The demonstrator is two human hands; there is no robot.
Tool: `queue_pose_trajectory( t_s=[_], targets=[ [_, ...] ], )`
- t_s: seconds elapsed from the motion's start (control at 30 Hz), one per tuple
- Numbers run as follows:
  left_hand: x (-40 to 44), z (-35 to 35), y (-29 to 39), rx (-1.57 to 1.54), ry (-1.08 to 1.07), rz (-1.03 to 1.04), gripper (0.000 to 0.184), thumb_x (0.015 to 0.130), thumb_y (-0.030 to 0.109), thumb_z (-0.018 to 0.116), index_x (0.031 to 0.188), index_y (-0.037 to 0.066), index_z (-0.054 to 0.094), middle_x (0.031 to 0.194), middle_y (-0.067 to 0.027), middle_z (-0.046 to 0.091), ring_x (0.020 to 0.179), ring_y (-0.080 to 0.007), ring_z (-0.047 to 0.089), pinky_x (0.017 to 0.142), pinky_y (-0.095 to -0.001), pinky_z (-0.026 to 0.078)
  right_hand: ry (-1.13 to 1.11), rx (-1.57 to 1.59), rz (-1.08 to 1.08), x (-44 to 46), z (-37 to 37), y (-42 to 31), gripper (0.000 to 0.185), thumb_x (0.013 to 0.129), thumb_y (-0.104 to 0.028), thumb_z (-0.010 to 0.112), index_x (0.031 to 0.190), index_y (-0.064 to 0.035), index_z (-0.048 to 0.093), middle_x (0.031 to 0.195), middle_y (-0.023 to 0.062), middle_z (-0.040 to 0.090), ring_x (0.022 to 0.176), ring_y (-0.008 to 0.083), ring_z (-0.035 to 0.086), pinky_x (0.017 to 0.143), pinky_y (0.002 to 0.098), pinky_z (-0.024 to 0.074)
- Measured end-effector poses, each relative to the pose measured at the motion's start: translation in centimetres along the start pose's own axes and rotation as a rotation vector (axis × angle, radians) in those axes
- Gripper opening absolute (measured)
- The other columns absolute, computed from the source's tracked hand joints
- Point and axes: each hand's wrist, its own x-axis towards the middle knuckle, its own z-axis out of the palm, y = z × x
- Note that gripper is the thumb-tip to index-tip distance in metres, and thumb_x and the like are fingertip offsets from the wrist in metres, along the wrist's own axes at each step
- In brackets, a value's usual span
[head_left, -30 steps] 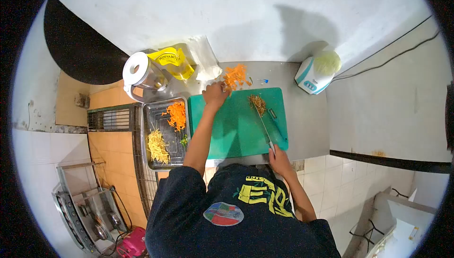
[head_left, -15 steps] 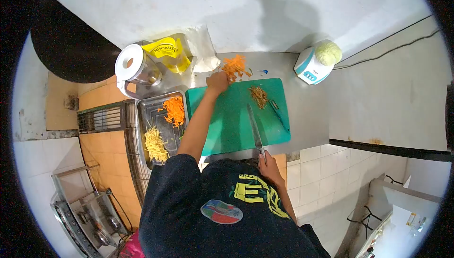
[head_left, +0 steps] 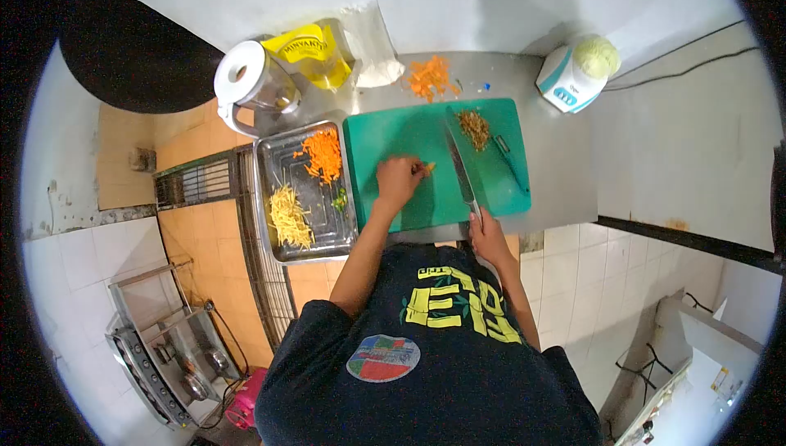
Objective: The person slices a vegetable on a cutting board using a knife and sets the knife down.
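Note:
My left hand point(head_left: 396, 180) is closed in a pinch over the green cutting board point(head_left: 381, 129), its fingertips on a small orange piece point(head_left: 430, 168) that looks like carrot. Gripped by its handle in my right hand point(head_left: 488, 237) is a kitchen knife point(head_left: 461, 164), its blade lying over the board and pointing away from me. Beyond the blade sits a small heap of brown chopped bits point(head_left: 474, 129). A peeler point(head_left: 511, 164) with a dark handle rests at the board's right side. Orange peelings point(head_left: 432, 78) are piled on the steel counter behind the board.
Left of the board, a metal tray point(head_left: 323, 243) holds orange shreds point(head_left: 322, 154), pale yellow strips point(head_left: 289, 218) and green pieces point(head_left: 340, 198). Behind it stand a lidded jug point(head_left: 260, 78) and a yellow pouch point(head_left: 311, 53). A pale cabbage point(head_left: 597, 58) sits on a kitchen scale point(head_left: 566, 86).
My left hand has come back from the orange peelings to the middle of the board, where it pinches a small orange piece. My right hand keeps the knife. The view has shifted slightly.

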Motion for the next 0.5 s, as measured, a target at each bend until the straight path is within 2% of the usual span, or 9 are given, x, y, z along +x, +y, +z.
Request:
queue_pose_trajectory(
  t_s=[0.07,0.13,0.3,0.4,0.47,0.5],
  targets=[
    [-0.5,-0.1,-0.1,-0.039,0.092,0.055,0.019,0.087,0.036,0.075,0.089,0.016,0.077,0.083,-0.0064,0.075,0.082,-0.0313,0.071,0.075,-0.0498,0.048,-0.059,-0.037,0.099,-0.9,0.2,-0.2,0.037,0.108,-0.035,0.047,0.115,0.0004,0.055,0.085,0.0231,0.061,0.077,0.0395,0.058,0.066,0.0495,0.0451],
    [-0.9,-1.2,0.6,-0.031,0.063,0.002,0.018,0.088,0.032,0.074,0.09,0.015,0.077,0.084,-0.0071,0.074,0.082,-0.0314,0.07,0.074,-0.0495,0.048,-0.1,-0.024,0.13,-1.1,0.0,-1.1,0.041,0.107,-0.036,0.046,0.116,0.0027,0.056,0.096,0.0324,0.066,0.091,0.0524,0.062,0.076,0.0583,0.0464],
    [-0.7,-0.3,0.4,-0.099,0.148,0.023,0.014,0.09,0.028,0.072,0.093,0.016,0.078,0.088,-0.0084,0.075,0.084,-0.0308,0.07,0.076,-0.0492,0.05,-0.098,0.036,0.058,0.3,-1.4,-2.2,0.038,0.107,-0.034,0.048,0.105,0.003,0.055,0.087,0.029,0.066,0.08,0.0483,0.063,0.07,0.0549,0.0463],
    [0.0,-0.1,0.9,-0.047,0.222,0.026,0.014,0.089,0.028,0.073,0.095,0.017,0.078,0.091,-0.0073,0.076,0.085,-0.03,0.071,0.078,-0.048,0.052,-0.084,0.159,-0.005,1.0,-1.7,-2.3,0.033,0.109,-0.035,0.048,0.11,-0.0032,0.055,0.065,0.0018,0.052,0.047,0.0118,0.05,0.044,0.0298,0.0395],
    [-0.4,-0.1,1.5,0.078,0.321,0.002,0.015,0.088,0.028,0.074,0.097,0.018,0.079,0.093,-0.0059,0.076,0.086,-0.0296,0.071,0.079,-0.0465,0.054,-0.085,0.092,0.014,1.2,-1.6,-1.7,0.035,0.108,-0.033,0.048,0.107,0.0015,0.056,0.072,0.0163,0.059,0.061,0.0306,0.057,0.058,0.0418,0.0447],
    [-0.6,-0.5,1.6,0.045,0.292,-0.029,0.016,0.087,0.029,0.074,0.098,0.018,0.079,0.094,-0.0056,0.076,0.087,-0.0294,0.071,0.079,-0.0463,0.054,-0.083,0.059,0.024,1.1,-1.8,-1.9,0.036,0.107,-0.031,0.049,0.106,0.0038,0.056,0.076,0.0236,0.062,0.068,0.04,0.061,0.066,0.0478,0.0473]
  ],
)
